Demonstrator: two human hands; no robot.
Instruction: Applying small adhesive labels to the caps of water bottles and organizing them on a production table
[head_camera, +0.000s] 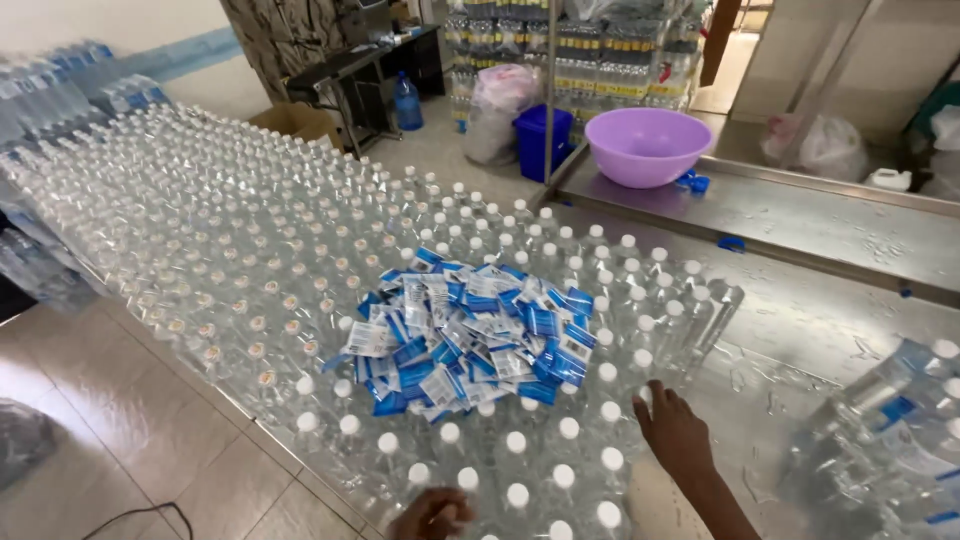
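A steel table (800, 330) carries a dense field of clear plastic bottles (230, 240) with white caps. On top of the near bottles lies a heap of blue and white labels (470, 335). My right hand (675, 430) reaches in from the lower right, fingers apart, touching the capped bottles at the edge of the block, just right of the heap. My left hand (432, 515) shows only partly at the bottom edge, curled among the bottle caps; what it grips is hidden.
A purple bowl (647, 145) sits on the far steel counter. A blue bin (542, 140) and a filled plastic bag (497, 110) stand on the floor behind. Wrapped packs of bottles (600, 60) are stacked at the back. Labelled bottles (890, 440) lie at the right.
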